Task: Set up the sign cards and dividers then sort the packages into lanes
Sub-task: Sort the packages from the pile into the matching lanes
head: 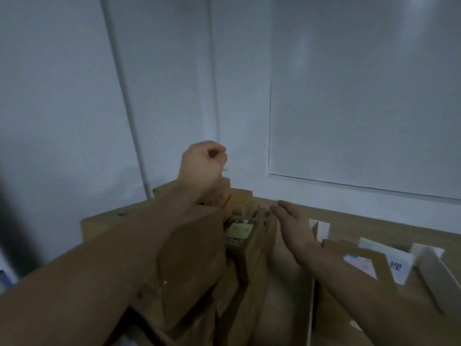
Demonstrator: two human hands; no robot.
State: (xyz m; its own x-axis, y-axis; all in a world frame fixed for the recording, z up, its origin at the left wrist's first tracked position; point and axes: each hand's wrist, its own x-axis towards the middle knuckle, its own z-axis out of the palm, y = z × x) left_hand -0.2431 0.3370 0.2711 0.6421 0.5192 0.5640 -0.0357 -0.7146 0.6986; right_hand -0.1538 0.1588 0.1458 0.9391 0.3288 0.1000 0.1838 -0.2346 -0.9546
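A heap of brown cardboard packages (pixel 194 260) fills the middle of the head view, one with a pale label (pixel 238 231) on top. My left hand (pixel 203 166) is raised above the far end of the heap, curled into a fist with nothing visible in it. My right hand (pixel 291 227) is flat and open, fingers together, beside the right flank of the heap. To the right stand a white sign card (pixel 396 265) with a printed character, a brown package (pixel 361 263) with a light label, and white dividers (pixel 434 273).
The wooden table (pixel 374 223) runs to a white wall behind. A small white block (pixel 320 229) stands past my right hand. A white pipe (pixel 129 113) climbs the wall at the left. A large white sheet (pixel 361 96) hangs at the right.
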